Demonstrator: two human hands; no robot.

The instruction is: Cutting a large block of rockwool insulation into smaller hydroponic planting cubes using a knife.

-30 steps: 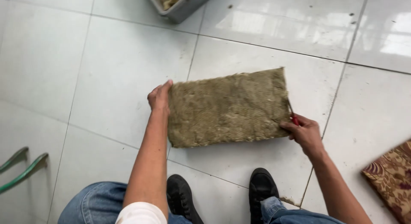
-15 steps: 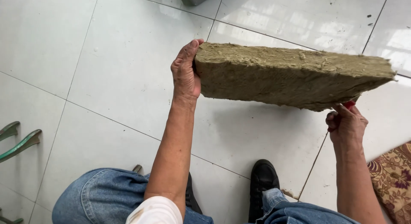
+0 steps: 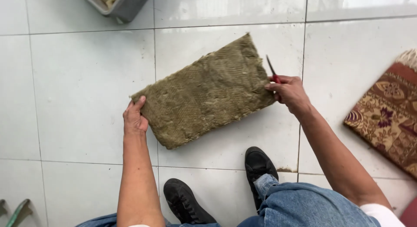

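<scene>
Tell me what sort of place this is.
Probably a room or porch of a home used as a makeshift work spot: glossy white floor tiles, a patterned rug at the right, and a grey bin of scraps near a fibrous slab held over the floor.

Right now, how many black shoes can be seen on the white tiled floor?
2. One black shoe is at the bottom centre, below the olive fibrous slab. The other black shoe is to its right, under the slab's right half.

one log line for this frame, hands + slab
left hand: grips slab end | right hand: slab's other end, holds red-handled blade | slab: flat, over floor
</scene>
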